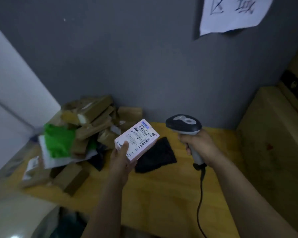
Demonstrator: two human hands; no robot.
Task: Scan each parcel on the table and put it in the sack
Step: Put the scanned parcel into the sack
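The left hand [122,158] grips a small white labelled cardboard parcel [137,139] above the yellow wooden bench [162,194], mid-surface. The right hand [199,146] clasps a grey-and-black corded handheld scanner [184,125] just beside it. Brown parcels [91,121] heap at the bench's far-left corner.

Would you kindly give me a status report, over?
Left hand holds white labelled box, label up. Right hand grips barcode scanner beside it. Nothing between them. Parcel pile lies beyond.
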